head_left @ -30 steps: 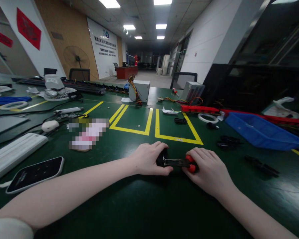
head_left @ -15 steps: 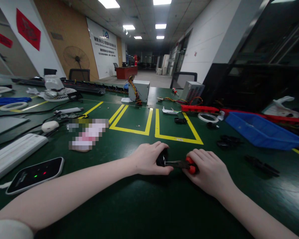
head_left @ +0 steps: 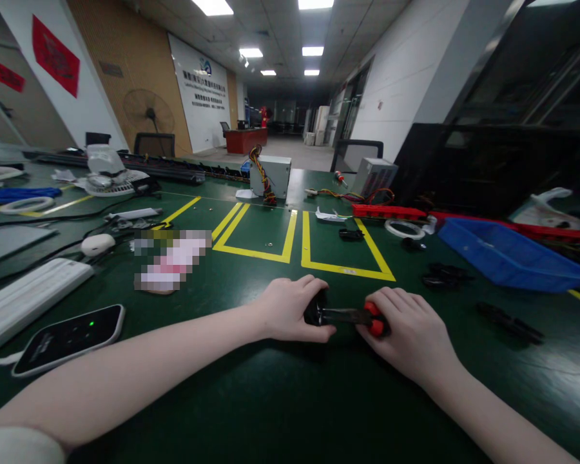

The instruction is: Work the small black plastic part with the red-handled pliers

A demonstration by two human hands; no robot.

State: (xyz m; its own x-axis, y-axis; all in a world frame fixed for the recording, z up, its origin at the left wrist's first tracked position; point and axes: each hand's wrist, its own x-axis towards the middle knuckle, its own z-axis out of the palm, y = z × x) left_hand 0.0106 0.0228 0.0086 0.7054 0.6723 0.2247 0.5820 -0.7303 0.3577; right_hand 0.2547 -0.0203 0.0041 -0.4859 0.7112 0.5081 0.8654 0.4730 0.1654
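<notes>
My left hand (head_left: 297,309) is closed around a small black piece (head_left: 314,310), pinched between thumb and fingers. The fingers cover much of that piece, so its exact kind is unclear. In my right hand (head_left: 410,332) is a pair of pliers (head_left: 347,316) with red handles, its fingers wrapped round the grips. The metal jaws point left and meet the black piece at its right side. Whether the jaws clamp it cannot be made out. Both hands are just above the green table (head_left: 290,399), close to its near side.
Yellow tape outlines (head_left: 251,253) mark the table ahead. Black parts (head_left: 510,322) lie at the right by a blue bin (head_left: 512,258). A power supply (head_left: 275,177) with cables stands at the back. On the left are a power strip (head_left: 38,299) and a black-faced device (head_left: 70,338).
My right hand and the pliers have shifted slightly to the right, with the handles turned a little. The left hand has stayed almost still. The device's red light no longer shows.
</notes>
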